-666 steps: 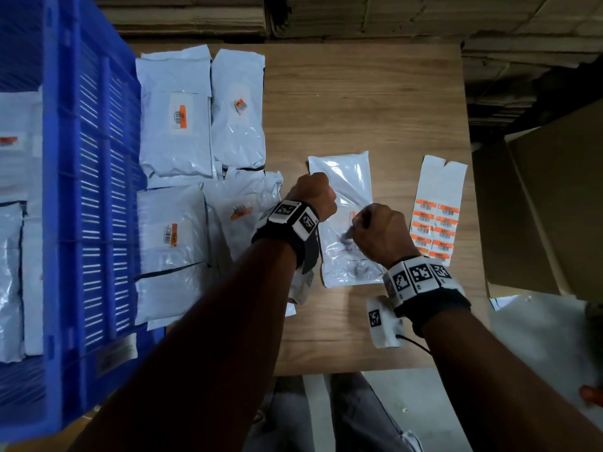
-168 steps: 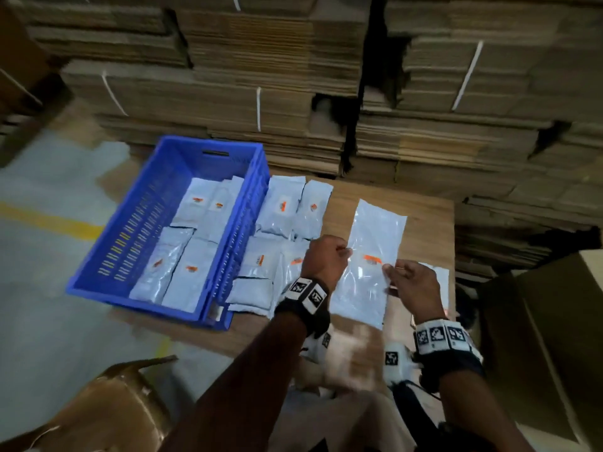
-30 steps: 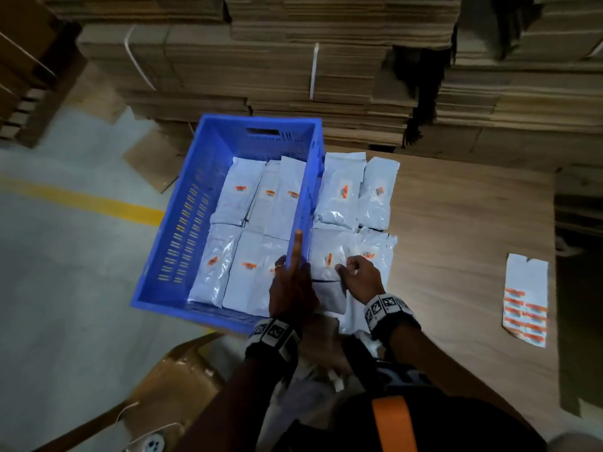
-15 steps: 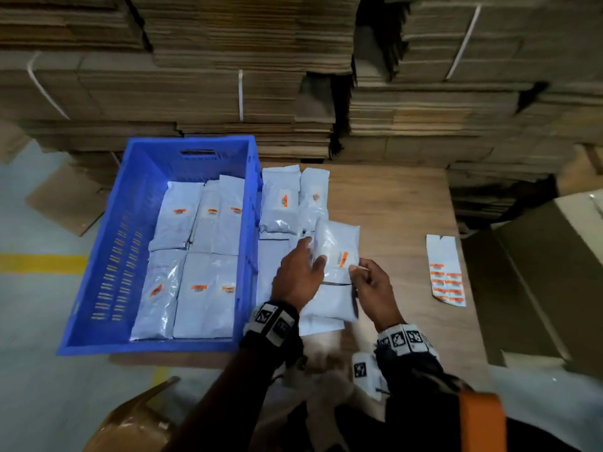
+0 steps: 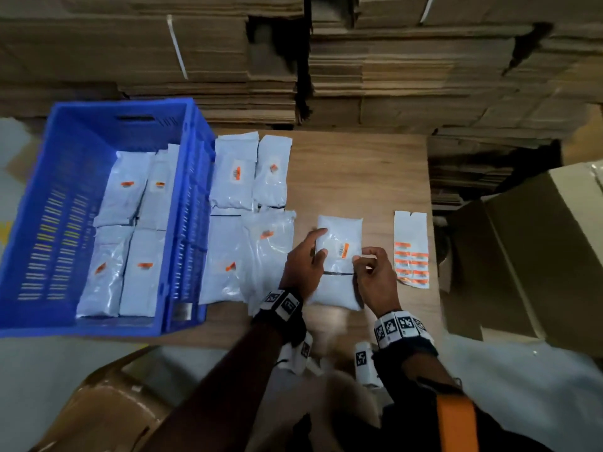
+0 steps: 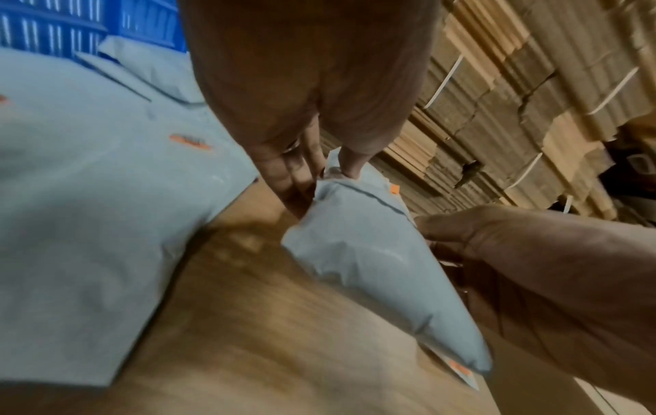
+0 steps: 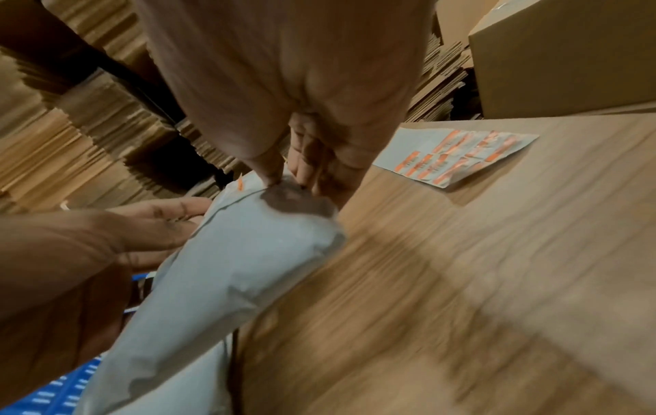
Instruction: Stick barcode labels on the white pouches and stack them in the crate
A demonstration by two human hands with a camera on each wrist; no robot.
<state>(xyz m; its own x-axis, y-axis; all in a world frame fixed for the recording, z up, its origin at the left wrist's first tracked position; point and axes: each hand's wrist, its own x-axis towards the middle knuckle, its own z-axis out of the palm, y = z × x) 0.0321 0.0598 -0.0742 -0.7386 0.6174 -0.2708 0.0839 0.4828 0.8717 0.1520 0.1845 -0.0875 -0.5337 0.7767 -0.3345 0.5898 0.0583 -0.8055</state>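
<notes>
Held pouch: a white pouch [image 5: 339, 256] sat at centre frame of the head view, over the wooden desk [image 5: 359, 177], between both hands; an orange barcode label [image 5: 343, 249] showed on its upper face, and a dark line crossed it lower down.
Left hand: the left hand [image 5: 303, 265] was at the pouch's left edge; in the left wrist view its fingers [image 6: 294, 179] lay under the edge and the thumb pressed on top, pinching the pouch [image 6: 373, 252].
Right hand: the right hand [image 5: 375, 278] was at the pouch's right edge, fingers [image 7: 312, 165] curled and pinching the edge of the pouch [image 7: 248, 252].
Pouch pose: in both wrist views the pouch looked tilted, held up by its edges; whether its near end touched the desk could not be told.
Label sheet: a white sheet of orange labels [image 5: 410, 252] lay flat on the desk just right of the right hand, partly used at the top.
Labelled pouches on desk: four more pouches [image 5: 251, 203] lay left of the held one, two in the back row and two in the front, each with an orange label, close beside the crate.
Crate: a blue crate [image 5: 36, 230] filled the left of the frame at the desk's left edge; inside were several white pouches [image 5: 130, 236] with orange labels, laid flat in two rows.
Surroundings: stacks of flattened cardboard [image 5: 391, 60] ran along the top of the frame; a brown carton [image 5: 538, 256] stood at the right edge.
</notes>
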